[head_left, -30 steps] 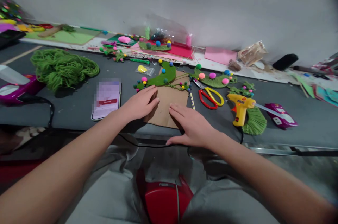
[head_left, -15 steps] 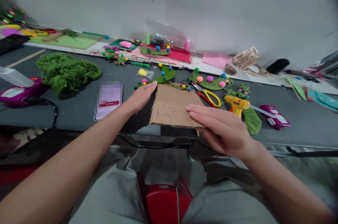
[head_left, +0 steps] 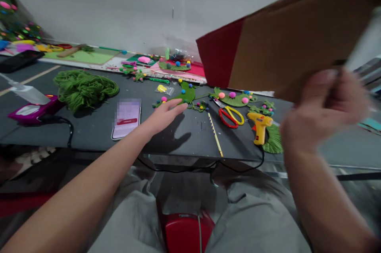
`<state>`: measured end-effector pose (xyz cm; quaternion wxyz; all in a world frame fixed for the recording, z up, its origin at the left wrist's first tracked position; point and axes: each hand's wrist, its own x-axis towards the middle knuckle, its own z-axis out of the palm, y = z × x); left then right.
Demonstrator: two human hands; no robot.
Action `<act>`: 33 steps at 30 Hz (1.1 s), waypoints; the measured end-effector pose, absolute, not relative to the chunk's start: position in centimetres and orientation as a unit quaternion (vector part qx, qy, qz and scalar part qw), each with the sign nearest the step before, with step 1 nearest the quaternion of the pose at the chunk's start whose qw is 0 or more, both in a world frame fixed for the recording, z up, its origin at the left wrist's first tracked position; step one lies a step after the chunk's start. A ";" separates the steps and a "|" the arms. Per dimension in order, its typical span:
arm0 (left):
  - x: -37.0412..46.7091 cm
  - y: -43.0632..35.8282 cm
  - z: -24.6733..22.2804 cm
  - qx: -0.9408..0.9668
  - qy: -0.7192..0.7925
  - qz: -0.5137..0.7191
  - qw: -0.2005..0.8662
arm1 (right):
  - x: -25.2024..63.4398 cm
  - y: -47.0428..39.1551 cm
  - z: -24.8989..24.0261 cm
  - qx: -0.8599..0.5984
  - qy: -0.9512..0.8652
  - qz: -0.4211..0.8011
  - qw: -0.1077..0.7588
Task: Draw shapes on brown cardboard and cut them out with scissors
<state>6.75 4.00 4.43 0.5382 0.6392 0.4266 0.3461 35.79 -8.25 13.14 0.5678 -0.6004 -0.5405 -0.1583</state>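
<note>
A piece of cardboard [head_left: 285, 46], brown with a dark red end, is raised at the right. My right hand [head_left: 324, 106], slightly blurred, grips its lower edge. Over the table, my left hand [head_left: 165, 116] has its fingers stretched forward and holds nothing. Just beyond those fingertips lies a green felt shape [head_left: 187, 93] with coloured pompoms. A pale patterned pencil [head_left: 214, 134] rests on the table between my hands. Scissors [head_left: 230, 116] with red and yellow handles lie behind it. Nearer my right hand is a yellow glue gun [head_left: 260, 126], partly over a green yarn-wrapped piece [head_left: 274, 140].
A heap of green yarn [head_left: 86, 88] and a phone [head_left: 127, 120] lie to the left. A purple device [head_left: 35, 110] with a cable sits at the far left. Pompom-trimmed green pieces [head_left: 233, 96] and craft sheets [head_left: 89, 55] line the back, before a pale wall [head_left: 119, 2].
My right hand has lifted the cardboard off the table, up and to the right, turning it over. My left hand has let go of it. The pencil beneath is now uncovered.
</note>
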 end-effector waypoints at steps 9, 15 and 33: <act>10.0 0.4 5.5 0.526 0.367 0.414 0.646 | 26.2 -4.3 3.4 -0.426 -0.849 -0.035 0.310; 7.6 3.3 6.1 0.432 0.437 0.522 0.592 | 32.5 -3.0 4.7 -0.662 -0.716 -0.012 0.221; 8.2 6.4 5.6 0.259 0.410 0.637 0.599 | 36.9 -0.5 5.6 -0.839 -0.537 0.088 0.000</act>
